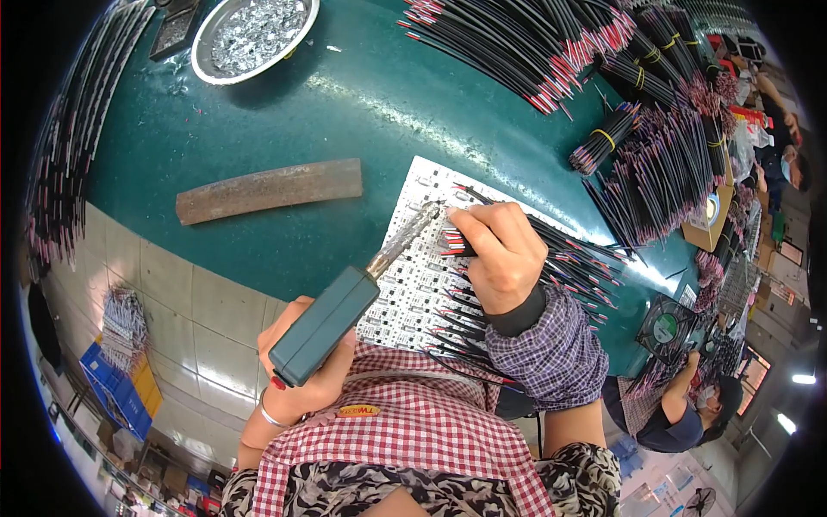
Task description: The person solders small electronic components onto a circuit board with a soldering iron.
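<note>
My left hand point(320, 379) is wrapped round a dark green soldering gun point(326, 326), whose metal tip points up and right. That tip reaches the upper part of a white circuit board panel point(392, 297) lying before me, covered in small dark components. Just right of the tip, my right hand point(506, 254) is closed on several short black cables point(455, 243) with red and white stripped ends. Whether the tip touches a cable end is too small to tell. More black wires point(573, 267) lie over the panel's right side, partly hidden by my right hand and sleeve.
On the green table point(258, 138) lies a curved rusty metal bar point(271, 191). A white bowl point(200, 53) of silvery pieces stands at the far left. Cable piles point(525, 43) and bundles point(606, 140) fill the far right. A small fan point(665, 329) and another person point(689, 405) are at right.
</note>
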`<state>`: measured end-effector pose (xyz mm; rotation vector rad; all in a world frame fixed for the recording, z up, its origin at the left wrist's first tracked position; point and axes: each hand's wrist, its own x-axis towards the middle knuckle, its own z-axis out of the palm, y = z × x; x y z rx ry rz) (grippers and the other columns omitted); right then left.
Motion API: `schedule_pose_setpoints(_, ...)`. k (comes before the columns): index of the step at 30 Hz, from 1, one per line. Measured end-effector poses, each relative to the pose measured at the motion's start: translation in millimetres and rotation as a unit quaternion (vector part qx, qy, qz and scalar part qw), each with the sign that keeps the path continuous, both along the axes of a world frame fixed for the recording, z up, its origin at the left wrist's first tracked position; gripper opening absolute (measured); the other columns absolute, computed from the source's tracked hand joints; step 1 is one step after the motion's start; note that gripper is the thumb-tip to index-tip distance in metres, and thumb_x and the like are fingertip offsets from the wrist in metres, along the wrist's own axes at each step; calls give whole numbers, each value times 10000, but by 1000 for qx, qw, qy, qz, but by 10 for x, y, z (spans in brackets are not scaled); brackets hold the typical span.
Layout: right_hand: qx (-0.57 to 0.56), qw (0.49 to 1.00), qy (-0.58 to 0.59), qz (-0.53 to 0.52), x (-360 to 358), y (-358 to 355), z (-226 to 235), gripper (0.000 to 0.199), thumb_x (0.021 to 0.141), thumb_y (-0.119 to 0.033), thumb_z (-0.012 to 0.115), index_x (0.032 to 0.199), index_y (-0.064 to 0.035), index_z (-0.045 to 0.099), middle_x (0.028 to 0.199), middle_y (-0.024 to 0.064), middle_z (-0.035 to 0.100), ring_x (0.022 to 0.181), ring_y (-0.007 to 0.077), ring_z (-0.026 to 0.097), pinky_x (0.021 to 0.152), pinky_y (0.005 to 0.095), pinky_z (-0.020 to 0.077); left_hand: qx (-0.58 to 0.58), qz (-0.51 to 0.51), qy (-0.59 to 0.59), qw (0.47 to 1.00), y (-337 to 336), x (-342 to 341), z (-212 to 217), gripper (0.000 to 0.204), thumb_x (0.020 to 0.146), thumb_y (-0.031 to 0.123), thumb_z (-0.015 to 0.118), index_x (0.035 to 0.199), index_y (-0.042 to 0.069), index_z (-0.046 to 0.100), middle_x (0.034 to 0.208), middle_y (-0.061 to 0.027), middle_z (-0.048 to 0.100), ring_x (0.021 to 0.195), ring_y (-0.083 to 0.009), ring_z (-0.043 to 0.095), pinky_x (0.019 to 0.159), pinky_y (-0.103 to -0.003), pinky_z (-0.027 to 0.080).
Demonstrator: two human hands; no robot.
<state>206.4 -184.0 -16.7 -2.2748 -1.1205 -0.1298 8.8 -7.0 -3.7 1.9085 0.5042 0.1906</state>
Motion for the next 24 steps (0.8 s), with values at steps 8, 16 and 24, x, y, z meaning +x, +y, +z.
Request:
schedule_pose_setpoints(8, 7, 1000, -7, 2, 8, -15, -19, 408, 568, 72, 620, 953, -32, 702, 841, 60, 618, 779, 243, 617, 633, 357, 517, 29, -10, -2, 1000, 0, 73, 85, 191, 702, -52, 719, 889, -46, 684, 863, -137, 662, 622, -201, 645, 571, -271, 504)
schedule_pose_setpoints(16, 6, 1000, -9, 13, 21, -8, -10, 388, 579, 66, 614, 945, -31, 702, 844, 56, 615, 782, 241, 611, 637, 353, 518, 6, -11, -5, 1000, -15, 119, 100, 160, 712, -58, 705, 868, -35, 679, 844, -123, 655, 635, -200, 649, 587, -278, 511)
schedule_pose_setpoints(24, -1, 1000, -28, 10, 6, -15, -32, 347, 610, 42, 632, 942, -32, 700, 856, 52, 614, 791, 231, 609, 631, 350, 512, -14, 28, 1, 1000, -13, -145, 12, 226, 728, -27, 726, 952, -40, 693, 858, -143, 665, 659, -218, 658, 591, -295, 516)
